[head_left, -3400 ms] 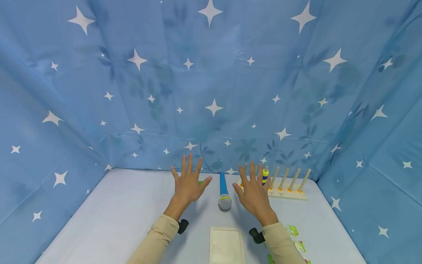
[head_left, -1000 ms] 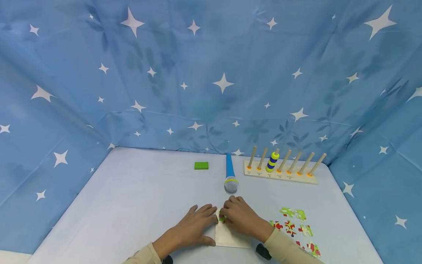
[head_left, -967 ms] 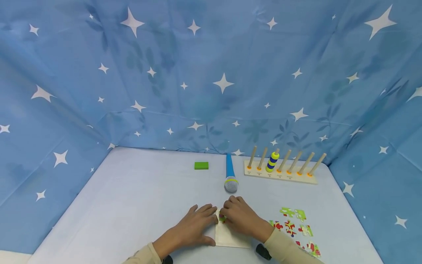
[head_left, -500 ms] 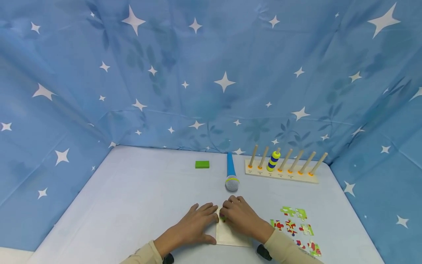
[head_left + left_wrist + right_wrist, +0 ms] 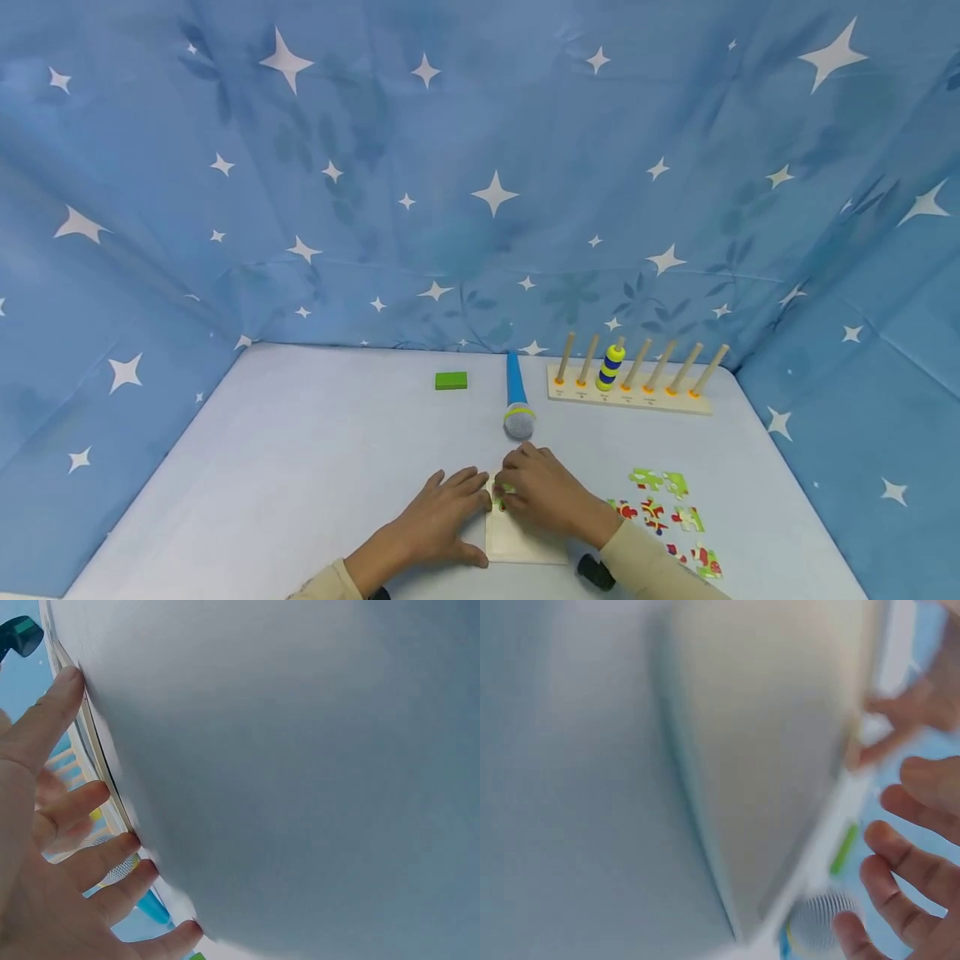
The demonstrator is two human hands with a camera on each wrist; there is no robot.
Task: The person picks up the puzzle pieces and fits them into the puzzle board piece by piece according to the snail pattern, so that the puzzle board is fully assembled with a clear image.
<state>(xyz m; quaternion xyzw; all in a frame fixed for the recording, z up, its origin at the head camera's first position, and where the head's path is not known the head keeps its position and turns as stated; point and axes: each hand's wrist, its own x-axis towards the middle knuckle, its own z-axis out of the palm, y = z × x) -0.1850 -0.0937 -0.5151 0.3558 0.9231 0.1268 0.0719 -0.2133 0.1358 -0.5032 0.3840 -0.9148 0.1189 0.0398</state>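
A shallow pale wooden tray lies at the front middle of the table. My left hand rests along its left side, fingers spread and fairly straight; in the left wrist view, the fingertips touch the tray's edge. Over the tray's far left corner, my right hand bends its fingers down and pinches a small green puzzle piece, partly hidden by the fingers. The right wrist view shows this hand's curled fingers beside the tray, but not the piece.
Several loose puzzle pieces lie right of the tray. Behind it are a blue toy microphone, a green block and a wooden peg board with yellow and blue rings. A star-patterned curtain encloses the table.
Both hands have come down from spread above the table to the tray, the right with a puzzle piece. Over the last second they barely move; more green shows under the right fingers.
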